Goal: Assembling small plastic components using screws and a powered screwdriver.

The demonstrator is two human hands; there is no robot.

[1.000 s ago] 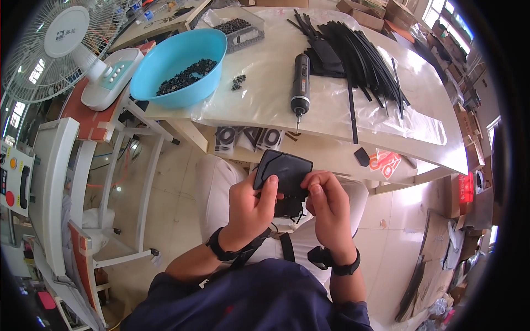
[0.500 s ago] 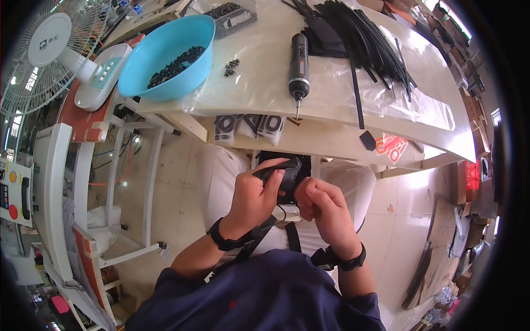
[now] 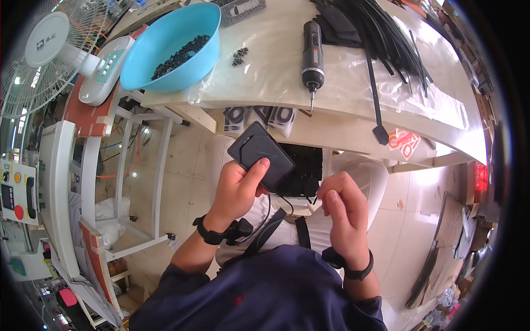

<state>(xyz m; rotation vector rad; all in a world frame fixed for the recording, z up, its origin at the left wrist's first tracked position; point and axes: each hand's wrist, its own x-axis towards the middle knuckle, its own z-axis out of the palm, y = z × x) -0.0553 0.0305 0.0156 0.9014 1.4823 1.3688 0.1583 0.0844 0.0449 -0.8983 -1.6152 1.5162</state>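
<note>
My left hand (image 3: 237, 187) grips a flat black rectangular device (image 3: 264, 151) with rounded corners, tilted over my lap, the thumb lying across its face. A thin black cord (image 3: 269, 207) hangs just below it; where the cord joins is hidden. To the right, apart from the device, my right hand (image 3: 346, 212) has its fingers curled in and the thumb against them. What these fingers hold, if anything, I cannot make out. Behind the device, a black flat piece (image 3: 303, 174) lies between my knees. Both wrists wear black straps.
On the table (image 3: 254, 88) ahead lie a blue basin (image 3: 207, 52) of small black parts, a small pile of parts (image 3: 239, 56), a black electric screwdriver (image 3: 312, 55) and a bundle of black strips (image 3: 381, 38). A white fan (image 3: 49, 41) stands left. Bagged items (image 3: 259, 118) sit under the tabletop.
My left hand has raised and turned the black device, so its broad face shows. My right hand has moved away to the right. The whole view has shifted slightly.
</note>
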